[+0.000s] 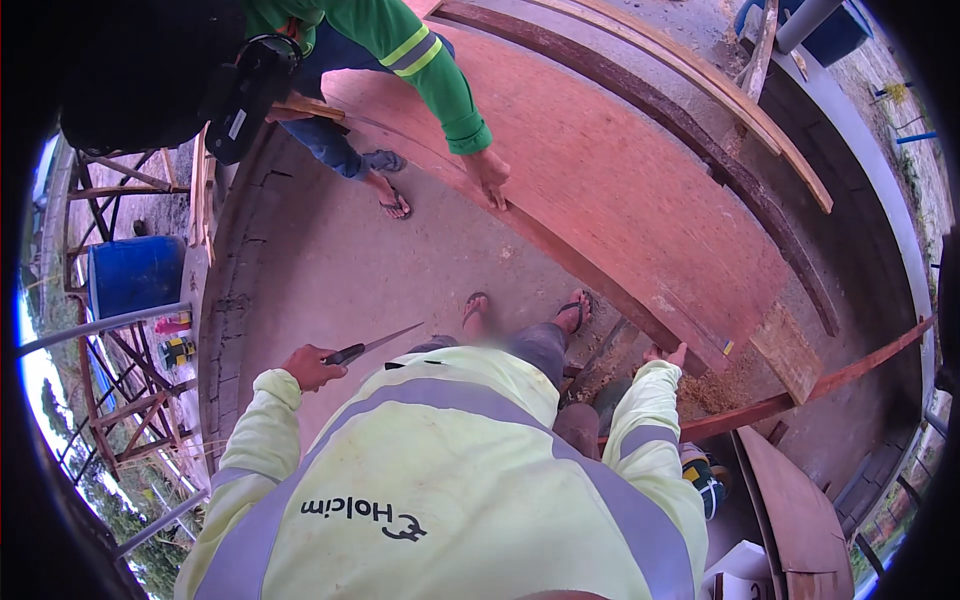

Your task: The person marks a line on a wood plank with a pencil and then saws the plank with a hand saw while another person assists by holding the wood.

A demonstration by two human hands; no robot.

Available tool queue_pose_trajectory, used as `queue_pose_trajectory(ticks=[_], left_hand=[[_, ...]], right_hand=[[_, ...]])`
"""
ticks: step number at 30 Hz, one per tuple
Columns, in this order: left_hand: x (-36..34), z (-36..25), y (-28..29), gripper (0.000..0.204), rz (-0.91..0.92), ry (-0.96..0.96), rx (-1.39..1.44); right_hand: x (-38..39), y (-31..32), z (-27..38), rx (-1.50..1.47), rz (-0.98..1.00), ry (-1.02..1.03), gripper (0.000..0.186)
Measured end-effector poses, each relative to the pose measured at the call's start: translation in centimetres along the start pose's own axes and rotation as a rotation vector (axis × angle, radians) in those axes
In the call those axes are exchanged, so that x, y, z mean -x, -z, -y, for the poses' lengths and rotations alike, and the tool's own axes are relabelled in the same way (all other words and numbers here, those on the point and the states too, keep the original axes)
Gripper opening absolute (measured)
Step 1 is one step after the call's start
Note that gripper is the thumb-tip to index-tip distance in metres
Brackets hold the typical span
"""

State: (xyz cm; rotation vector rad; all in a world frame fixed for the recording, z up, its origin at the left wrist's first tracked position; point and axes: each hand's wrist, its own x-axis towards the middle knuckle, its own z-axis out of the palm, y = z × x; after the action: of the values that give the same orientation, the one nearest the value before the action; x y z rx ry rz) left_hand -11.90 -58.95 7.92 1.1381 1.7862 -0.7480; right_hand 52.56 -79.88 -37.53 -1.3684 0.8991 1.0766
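Note:
My left hand (315, 368) is closed round the dark handle of what looks like a small handsaw (380, 341), its narrow, pointed blade angled up to the right. At the near right end of a large reddish plywood sheet (600, 190), my right hand (666, 356) grips the edge; its lower fingers are partly hidden. Along that edge runs a long, straight wooden strip (580, 262). Across from me, a co-worker in a green sleeve presses a hand (487, 177) on the same edge. Their other hand is near a wooden-handled tool (310, 105).
Long timbers (680, 120) lie beyond the sheet. A wood offcut (786, 350) and sawdust (715, 392) are by its right end, with a reddish beam (830, 385) crossing there. A green and black power tool (703, 480) sits beside my right arm. Blue drum (136, 276) and scaffolding stand left.

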Motion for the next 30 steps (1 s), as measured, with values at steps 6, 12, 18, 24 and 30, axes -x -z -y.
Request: queue_pose_trajectory(ticks=[6, 12, 18, 24, 30], left_hand=[[-1.5, -4.5, 0.0, 0.043, -0.029, -0.180, 0.012], [-0.5, -5.3, 0.3, 0.043, -0.055, -0.146, -0.090], [-2.4, -3.1, -0.4, 0.049, -0.015, -0.164, -0.148], [-3.7, -2.7, -1.2, 0.046, 0.034, -0.128, -0.150], [-4.5, -2.4, -1.3, 0.046, 0.042, -0.122, -0.088]], right_hand=[[-0.3, 1.9, 1.7, -0.286, 0.026, 0.211, 0.068], [1.6, -0.4, -0.4, -0.497, -0.017, 0.279, 0.049], [4.7, -0.4, -1.1, -0.526, 0.055, 0.423, 0.041], [8.3, -0.6, 0.1, -0.481, 0.091, 0.413, 0.041], [8.6, -1.3, 0.7, -0.470, 0.093, 0.431, 0.046]])
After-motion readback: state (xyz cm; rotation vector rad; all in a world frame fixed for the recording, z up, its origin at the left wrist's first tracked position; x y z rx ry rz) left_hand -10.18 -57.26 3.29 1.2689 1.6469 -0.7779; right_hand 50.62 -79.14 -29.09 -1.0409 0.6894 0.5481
